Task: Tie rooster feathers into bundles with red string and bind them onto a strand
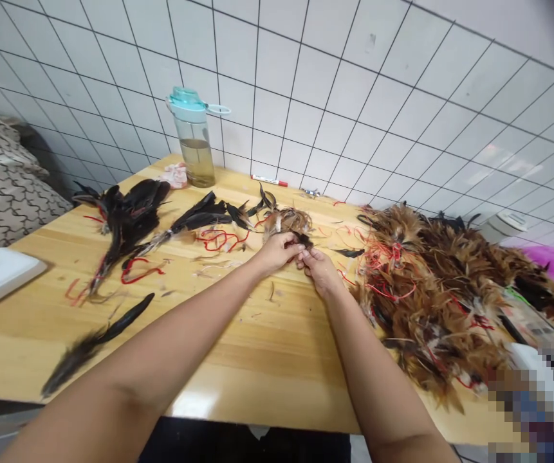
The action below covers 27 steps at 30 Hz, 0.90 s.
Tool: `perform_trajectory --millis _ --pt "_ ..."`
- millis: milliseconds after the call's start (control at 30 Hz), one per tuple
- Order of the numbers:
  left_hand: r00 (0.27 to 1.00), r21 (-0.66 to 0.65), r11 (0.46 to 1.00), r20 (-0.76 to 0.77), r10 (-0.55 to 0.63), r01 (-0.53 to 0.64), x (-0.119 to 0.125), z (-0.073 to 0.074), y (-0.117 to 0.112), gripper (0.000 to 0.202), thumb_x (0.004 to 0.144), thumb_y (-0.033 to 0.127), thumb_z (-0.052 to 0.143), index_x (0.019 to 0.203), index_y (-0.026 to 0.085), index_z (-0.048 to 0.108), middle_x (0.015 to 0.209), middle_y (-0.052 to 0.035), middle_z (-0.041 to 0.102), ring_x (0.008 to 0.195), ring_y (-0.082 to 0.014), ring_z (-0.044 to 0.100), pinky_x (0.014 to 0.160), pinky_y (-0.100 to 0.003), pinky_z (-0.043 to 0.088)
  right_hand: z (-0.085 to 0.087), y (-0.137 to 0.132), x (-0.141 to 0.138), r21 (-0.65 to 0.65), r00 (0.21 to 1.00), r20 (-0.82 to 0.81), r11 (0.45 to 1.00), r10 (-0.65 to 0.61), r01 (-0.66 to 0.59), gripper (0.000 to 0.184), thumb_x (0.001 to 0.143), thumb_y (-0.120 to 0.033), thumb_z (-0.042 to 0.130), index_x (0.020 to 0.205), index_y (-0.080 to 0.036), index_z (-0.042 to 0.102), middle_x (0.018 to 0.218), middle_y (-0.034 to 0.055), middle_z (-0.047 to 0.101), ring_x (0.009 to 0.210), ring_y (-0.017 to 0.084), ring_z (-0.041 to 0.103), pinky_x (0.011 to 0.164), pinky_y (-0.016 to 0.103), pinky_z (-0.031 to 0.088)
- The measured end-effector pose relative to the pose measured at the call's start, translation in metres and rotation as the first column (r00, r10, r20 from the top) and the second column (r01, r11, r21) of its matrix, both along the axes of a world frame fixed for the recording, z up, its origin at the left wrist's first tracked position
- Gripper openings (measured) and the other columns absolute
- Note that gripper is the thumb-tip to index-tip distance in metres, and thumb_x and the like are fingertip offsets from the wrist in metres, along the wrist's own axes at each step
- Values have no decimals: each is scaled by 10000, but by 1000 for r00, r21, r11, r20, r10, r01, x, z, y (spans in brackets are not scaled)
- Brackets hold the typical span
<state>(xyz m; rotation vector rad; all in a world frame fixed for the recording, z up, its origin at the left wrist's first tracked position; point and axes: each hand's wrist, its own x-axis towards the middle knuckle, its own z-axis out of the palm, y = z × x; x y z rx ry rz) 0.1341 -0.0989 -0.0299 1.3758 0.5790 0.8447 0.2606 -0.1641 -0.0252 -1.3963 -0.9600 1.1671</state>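
Observation:
Over the middle of the wooden table, my left hand (278, 253) and my right hand (320, 269) meet with fingertips pinched together. Between them they hold a small tuft of dark feathers (304, 240), its lower part hidden by the fingers. Just behind my left hand lies a pile of light brown feathers (289, 222). Bunches of long black feathers (134, 215) spread to the left, with red string (221, 240) among them. To the right of my right hand are heaped bundles of brown feathers (426, 302), some tied with red string.
A bottle with a turquoise lid (192, 138) stands near the tiled wall (277, 83). A red and white marker (269, 181) lies along the back edge. One long black feather (98, 344) rests at front left. A white box-like object (1, 276) sits at the left edge.

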Motion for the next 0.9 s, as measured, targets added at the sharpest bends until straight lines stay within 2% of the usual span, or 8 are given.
perform_trajectory --millis 100,200,300,400,500,733,833,900 --pt "1000 18 1000 7 9 -9 -4 4 2 276 708 379 714 749 166 545 627 2 617 551 -97 514 559 -233 371 -1 1 0 28 1000 -11 999 19 -19 379 658 -532 735 678 -190 572 608 -21 534 568 88 423 492 232 249" --pt "978 100 973 23 207 -208 -12 10 7 173 761 309 663 828 155 619 733 -10 636 645 -106 538 630 -238 413 0 4 6 47 985 -174 999 -13 21 347 647 -454 784 686 -195 558 642 -25 532 572 79 432 478 217 277" --pt "903 195 887 -18 429 -418 -21 13 16 117 813 252 596 859 154 641 756 -6 619 668 -109 524 667 -243 419 1 7 15 41 925 -370 993 -87 110 335 623 -336 833 687 -198 535 677 -29 541 586 70 459 485 194 334" --pt "834 337 805 -88 544 -489 -29 14 23 108 833 211 559 873 157 644 800 -15 632 715 -124 543 726 -259 435 -1 11 19 60 903 -415 988 -107 144 313 659 -296 828 692 -200 531 699 -25 558 592 67 471 484 182 363" --pt "814 505 759 -169 555 -412 -34 12 27 97 832 189 563 851 163 653 835 -25 629 735 -137 549 744 -276 441 -5 13 17 67 904 -407 983 -129 171 294 662 -286 829 696 -194 553 719 -18 581 594 59 479 481 176 367" --pt "792 750 660 -431 433 47 -34 -1 27 80 803 164 629 851 172 693 891 -69 615 850 -198 558 809 -335 439 -11 15 16 110 896 -422 972 -141 205 375 542 -362 897 685 -179 602 691 -26 607 591 45 492 490 163 358" --pt "756 767 628 -486 439 129 -33 -3 25 81 828 159 604 830 171 685 911 -84 615 902 -220 553 831 -351 432 -13 17 14 127 911 -384 969 -150 213 403 505 -402 903 675 -168 623 683 -14 626 578 48 490 483 178 354" --pt "774 769 632 -457 439 95 -32 -1 24 107 836 138 577 798 167 673 902 -80 612 901 -213 553 827 -343 426 -14 18 13 135 920 -355 964 -169 229 406 497 -414 901 668 -167 629 680 -6 641 569 53 488 481 188 351"
